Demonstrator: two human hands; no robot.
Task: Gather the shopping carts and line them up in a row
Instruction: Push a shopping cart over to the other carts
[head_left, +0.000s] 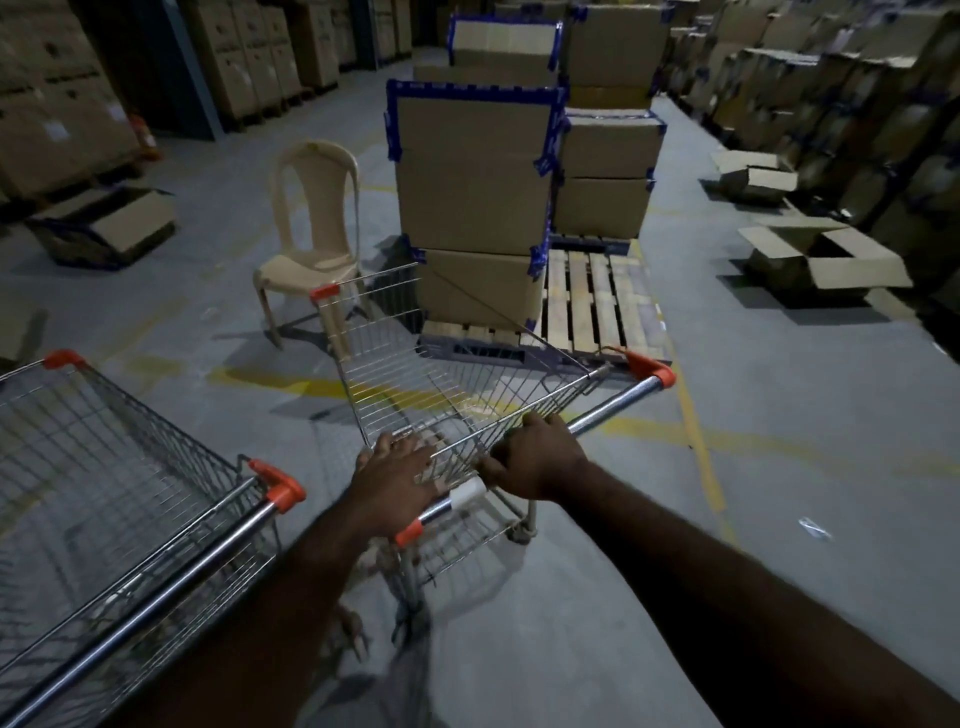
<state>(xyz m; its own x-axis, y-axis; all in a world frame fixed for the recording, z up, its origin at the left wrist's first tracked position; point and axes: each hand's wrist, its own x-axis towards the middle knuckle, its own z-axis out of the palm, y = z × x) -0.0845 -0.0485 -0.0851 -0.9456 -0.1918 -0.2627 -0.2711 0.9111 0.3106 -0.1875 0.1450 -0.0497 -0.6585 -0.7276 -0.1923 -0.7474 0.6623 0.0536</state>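
Observation:
A wire shopping cart (415, 374) with orange corner caps stands in front of me, turned at an angle, its chrome handle bar (613, 410) running from lower left to upper right. My right hand (535, 457) grips the middle of that bar. My left hand (397, 480) lies over the bar's left part with its fingers spread on the basket's rear wire. A second wire cart (119, 478) with the same orange caps stands close at the lower left, its handle bar (156, 608) near my left forearm.
A beige plastic chair (311, 244) stands just beyond the cart's front left corner. Taped cardboard boxes (472, 176) on a wooden pallet (592, 301) sit right ahead. Open boxes (826, 260) lie on the floor at right, another box (109, 228) at left. Stacked cartons line both sides.

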